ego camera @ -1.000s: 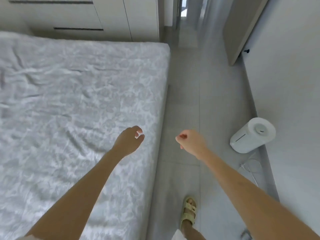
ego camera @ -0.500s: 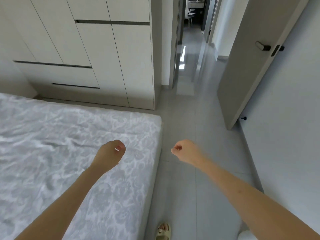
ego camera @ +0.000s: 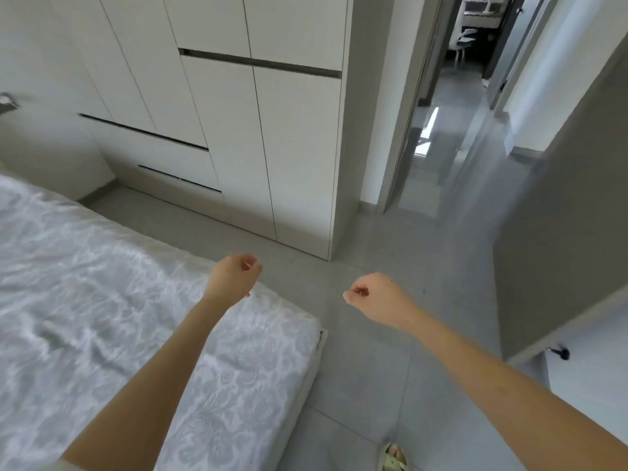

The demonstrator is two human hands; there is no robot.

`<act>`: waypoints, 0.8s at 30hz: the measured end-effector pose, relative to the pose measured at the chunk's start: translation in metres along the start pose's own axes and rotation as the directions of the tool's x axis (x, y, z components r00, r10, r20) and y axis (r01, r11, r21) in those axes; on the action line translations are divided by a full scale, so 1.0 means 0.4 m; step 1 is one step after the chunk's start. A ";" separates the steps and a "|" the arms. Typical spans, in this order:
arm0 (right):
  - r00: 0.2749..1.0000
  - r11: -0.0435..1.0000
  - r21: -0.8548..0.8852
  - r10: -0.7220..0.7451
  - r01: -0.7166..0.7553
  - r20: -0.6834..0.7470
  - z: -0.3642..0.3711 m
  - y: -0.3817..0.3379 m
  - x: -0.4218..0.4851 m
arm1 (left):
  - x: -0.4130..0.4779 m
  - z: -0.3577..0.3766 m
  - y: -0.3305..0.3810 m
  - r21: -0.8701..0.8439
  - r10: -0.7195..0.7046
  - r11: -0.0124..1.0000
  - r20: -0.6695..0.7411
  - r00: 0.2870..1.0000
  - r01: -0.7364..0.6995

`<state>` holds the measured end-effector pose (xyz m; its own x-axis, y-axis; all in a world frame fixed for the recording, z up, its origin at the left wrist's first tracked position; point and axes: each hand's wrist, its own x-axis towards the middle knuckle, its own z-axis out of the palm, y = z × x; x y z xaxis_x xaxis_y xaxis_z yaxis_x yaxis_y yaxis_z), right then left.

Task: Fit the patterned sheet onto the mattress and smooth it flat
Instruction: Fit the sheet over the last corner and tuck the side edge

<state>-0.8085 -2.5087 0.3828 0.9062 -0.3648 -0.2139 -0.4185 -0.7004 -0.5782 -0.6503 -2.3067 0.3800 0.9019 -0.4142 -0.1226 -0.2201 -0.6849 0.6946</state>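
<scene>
The patterned sheet (ego camera: pixel 102 300) is creased cloth with a soft sheen, the floor tiles (ego camera: pixel 370 385) glossy, the wardrobe (ego camera: pixel 295 147) matt.

Head-worn view, facing forward-down, above mattress (ego camera: pixel 142 321) corner, wardrobe (ego camera: pixel 272 147) ahead

Grey-and-white floral-patterned fabric sheet (ego camera: pixel 102 300), spread flat over the bed and filling the lower left of the frame. Its surface is creased and rippled toward the left edge and lies smoother at the corner near lower centre, where it wraps down the side. Cream rectangular mattress (ego camera: pixel 163 248), showing only as a narrow strip along the sheet's upper edge.
</scene>
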 end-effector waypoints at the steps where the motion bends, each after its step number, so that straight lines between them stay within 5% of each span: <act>1: 1.000 1.000 -0.006 -0.026 0.026 0.016 -0.032 0.012 0.069 | 0.051 0.010 0.015 -0.024 -0.047 0.999 -0.040 0.998 0.046; 11: 0.936 0.987 0.007 -0.152 0.158 0.318 -0.066 0.031 0.748 | 0.446 0.072 -0.087 -0.096 -0.500 0.865 -0.243 0.831 0.492; 24: 0.786 0.979 0.133 0.037 -0.151 0.617 0.315 -0.048 1.418 | 0.917 0.156 -0.430 -0.043 -0.743 0.648 -0.254 0.619 0.760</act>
<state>-0.2787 -2.6249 0.1732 0.7346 0.0654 -0.6753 -0.5387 -0.5490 -0.6391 -0.3047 -2.3782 0.1712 0.8165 0.4049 -0.4116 0.5590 -0.7329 0.3879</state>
